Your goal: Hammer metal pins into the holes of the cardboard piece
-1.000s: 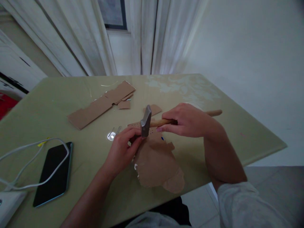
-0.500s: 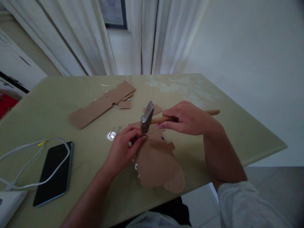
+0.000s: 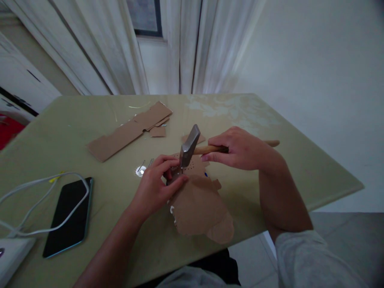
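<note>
Table point(image 3: 270, 132), cardboard point(image 3: 198, 204) overhanging near edge

1. The right hand point(image 3: 240, 151) grips the wooden handle of a hammer point(image 3: 189, 147), its metal head tilted above a torn cardboard piece point(image 3: 199, 204).
2. The left hand point(image 3: 156, 185) pinches something small at the cardboard's far edge, just under the hammer head.
3. A phone point(image 3: 68, 216) with a white cable point(image 3: 36, 188) across it lies on the bench point(image 3: 300, 160), left.
4. A cardboard strip point(image 3: 126, 132) lies farther back.
</note>
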